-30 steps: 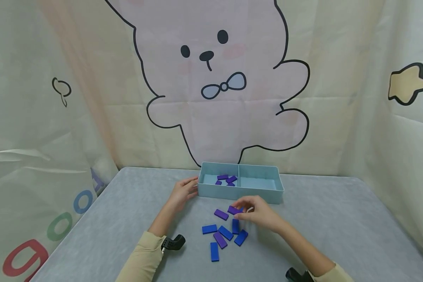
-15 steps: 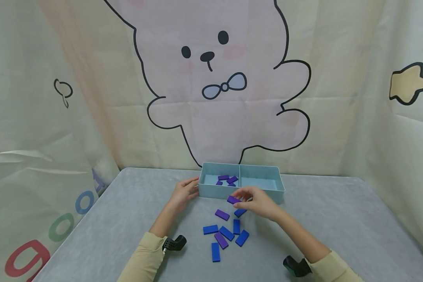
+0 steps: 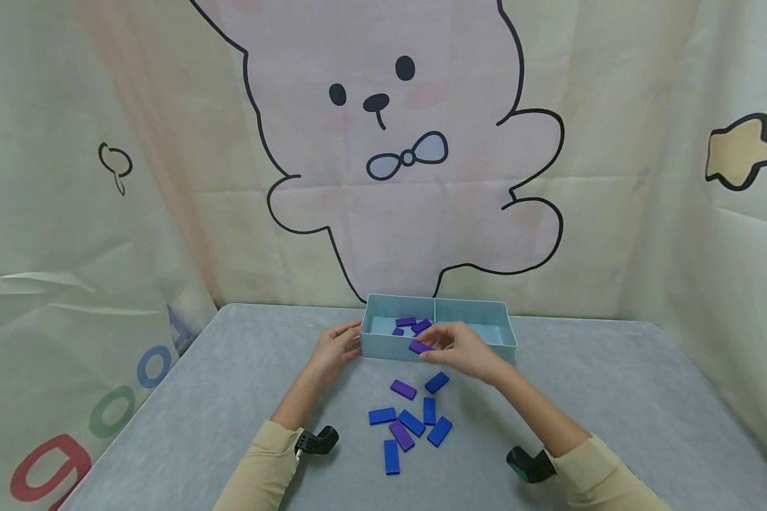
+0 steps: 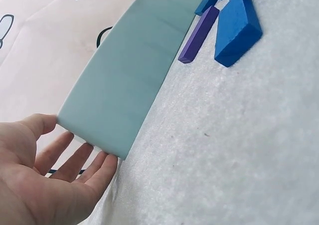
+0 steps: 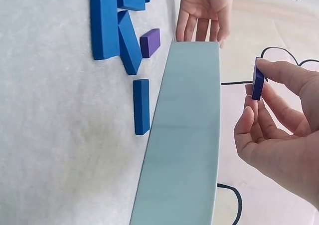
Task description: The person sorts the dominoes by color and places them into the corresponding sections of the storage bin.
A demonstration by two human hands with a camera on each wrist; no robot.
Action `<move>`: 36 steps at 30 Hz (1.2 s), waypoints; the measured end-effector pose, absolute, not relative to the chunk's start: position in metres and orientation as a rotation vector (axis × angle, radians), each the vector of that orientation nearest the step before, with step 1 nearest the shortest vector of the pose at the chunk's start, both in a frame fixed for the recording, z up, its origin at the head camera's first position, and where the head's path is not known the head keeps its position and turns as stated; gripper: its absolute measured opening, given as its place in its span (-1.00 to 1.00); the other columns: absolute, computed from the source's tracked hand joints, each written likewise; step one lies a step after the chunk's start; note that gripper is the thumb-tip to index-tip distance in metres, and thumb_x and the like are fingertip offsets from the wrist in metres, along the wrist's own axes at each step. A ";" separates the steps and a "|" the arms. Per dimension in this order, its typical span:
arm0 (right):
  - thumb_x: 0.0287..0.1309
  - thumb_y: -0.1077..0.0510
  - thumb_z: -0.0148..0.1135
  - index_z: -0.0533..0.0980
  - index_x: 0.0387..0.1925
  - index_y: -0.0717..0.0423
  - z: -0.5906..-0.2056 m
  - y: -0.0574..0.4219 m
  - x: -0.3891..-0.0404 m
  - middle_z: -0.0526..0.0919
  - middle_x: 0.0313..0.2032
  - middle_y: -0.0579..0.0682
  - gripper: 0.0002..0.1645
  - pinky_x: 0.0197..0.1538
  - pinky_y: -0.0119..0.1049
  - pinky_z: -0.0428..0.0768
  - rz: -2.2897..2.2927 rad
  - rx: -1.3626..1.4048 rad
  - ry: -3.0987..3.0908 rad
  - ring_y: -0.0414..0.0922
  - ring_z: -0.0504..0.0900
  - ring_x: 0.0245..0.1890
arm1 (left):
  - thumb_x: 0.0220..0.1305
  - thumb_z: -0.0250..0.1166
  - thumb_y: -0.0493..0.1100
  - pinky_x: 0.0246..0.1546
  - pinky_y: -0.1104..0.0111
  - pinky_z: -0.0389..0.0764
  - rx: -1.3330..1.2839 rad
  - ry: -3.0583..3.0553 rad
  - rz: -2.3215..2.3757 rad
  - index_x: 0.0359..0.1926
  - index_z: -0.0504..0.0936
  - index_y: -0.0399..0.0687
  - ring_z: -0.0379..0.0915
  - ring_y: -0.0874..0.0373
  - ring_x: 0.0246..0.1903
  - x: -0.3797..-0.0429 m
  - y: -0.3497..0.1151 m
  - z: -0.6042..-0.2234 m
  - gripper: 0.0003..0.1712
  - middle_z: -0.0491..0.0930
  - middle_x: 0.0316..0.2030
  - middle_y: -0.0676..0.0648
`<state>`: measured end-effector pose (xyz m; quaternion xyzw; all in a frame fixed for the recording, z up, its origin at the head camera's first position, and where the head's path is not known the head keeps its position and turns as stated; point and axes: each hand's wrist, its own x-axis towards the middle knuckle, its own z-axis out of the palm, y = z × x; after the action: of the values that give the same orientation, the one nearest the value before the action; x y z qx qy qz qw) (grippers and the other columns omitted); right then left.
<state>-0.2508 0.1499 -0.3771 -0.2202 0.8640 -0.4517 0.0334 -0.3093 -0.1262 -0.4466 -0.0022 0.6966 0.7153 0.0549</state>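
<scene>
A light-blue box (image 3: 383, 346) with two compartments stands at the back of the table. My left hand (image 3: 331, 353) touches its left end; in the left wrist view the fingertips (image 4: 110, 160) rest on that end wall, fingers nearly straight. Between thumb and fingers, my right hand (image 3: 463, 349) pinches a purple block (image 3: 420, 347) by the box's front wall, and the right wrist view has the block above the rim level. Several purple blocks (image 3: 405, 322) lie in the left compartment. The right compartment (image 3: 486, 330) is partly hidden by the right hand.
In front of the box, several blue blocks (image 3: 391, 457) and two purple blocks (image 3: 403, 389) lie scattered on the grey cloth-covered table (image 3: 185, 411). A curtain printed with a cartoon bear (image 3: 383, 213) hangs right behind the table's back edge.
My right hand has lifted the purple block off the table and carried it away from me, up to the box's front wall. The left hand stays at the box's left end.
</scene>
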 end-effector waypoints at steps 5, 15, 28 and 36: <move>0.29 0.23 0.46 0.69 0.02 0.28 -0.373 0.148 -0.256 0.73 -0.15 0.10 -0.69 -0.21 -0.35 0.64 -1.401 -0.636 2.664 -0.07 0.58 -0.21 | 0.61 0.16 -0.15 0.37 -0.10 0.51 -0.007 2.121 2.171 0.41 0.48 -0.43 0.44 -0.34 0.37 -0.310 -0.126 -0.446 -0.47 0.41 0.44 -0.42; 0.31 0.22 0.44 0.70 0.02 0.28 -0.367 0.149 -0.265 0.74 -0.15 0.10 -0.70 -0.16 -0.29 0.63 -1.380 -0.643 2.710 -0.07 0.60 -0.21 | 0.62 0.17 -0.14 0.35 -0.09 0.52 -0.005 2.129 2.155 0.40 0.50 -0.40 0.44 -0.34 0.37 -0.308 -0.126 -0.445 -0.48 0.42 0.44 -0.41; 0.31 0.21 0.44 0.69 0.04 0.28 -0.361 0.147 -0.274 0.73 -0.15 0.10 -0.68 -0.22 -0.32 0.58 -1.372 -0.579 2.730 -0.07 0.57 -0.23 | 0.61 0.16 -0.14 0.35 -0.09 0.53 0.026 2.133 2.165 0.40 0.49 -0.42 0.46 -0.34 0.36 -0.307 -0.126 -0.447 -0.48 0.42 0.43 -0.42; 0.32 0.21 0.43 0.68 0.06 0.32 -0.357 0.147 -0.279 0.73 -0.14 0.15 -0.66 -0.24 -0.31 0.60 -1.379 -0.622 2.730 -0.09 0.59 -0.25 | 0.61 0.16 -0.16 0.35 -0.08 0.53 0.028 2.124 2.174 0.41 0.48 -0.43 0.46 -0.34 0.36 -0.306 -0.127 -0.448 -0.48 0.41 0.43 -0.42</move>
<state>-0.2789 0.1470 -0.3575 -0.1991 0.8747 -0.4417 0.0102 -0.3058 -0.1268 -0.4476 0.0091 0.6979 0.7143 0.0508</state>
